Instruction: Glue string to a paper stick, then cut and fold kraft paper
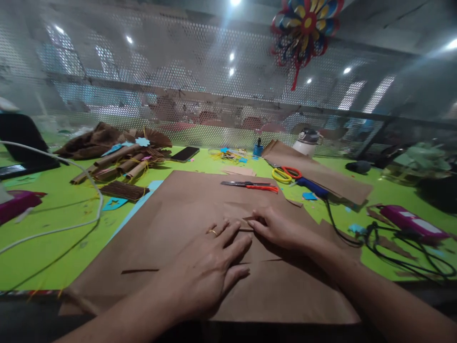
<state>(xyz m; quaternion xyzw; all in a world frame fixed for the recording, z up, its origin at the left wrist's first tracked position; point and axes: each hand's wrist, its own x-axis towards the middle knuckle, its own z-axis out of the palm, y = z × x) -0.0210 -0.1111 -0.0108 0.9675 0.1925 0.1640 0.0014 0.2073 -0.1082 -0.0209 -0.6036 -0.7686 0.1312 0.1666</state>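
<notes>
A large sheet of brown kraft paper (150,228) covers the green table in front of me. My left hand (210,267), with a ring on one finger, lies flat on it, fingers stretched out over a smaller brown paper piece (237,209). My right hand (273,226) pinches a narrow folded edge of that smaller piece between thumb and fingers. Just beyond the hands lies a utility knife (246,184) beside a red-orange handled tool (262,189). A thin brown paper strip (140,271) rests to the left of my left hand.
Yellow-and-red handled scissors (282,175) lie beyond, near stacked brown paper (317,171). A blue tool (312,187) trails a black cable (378,243). Rolled brown paper tubes (114,164), a phone (184,153) and a white cable (98,205) occupy the left side. A purple box-like object (412,223) sits at right.
</notes>
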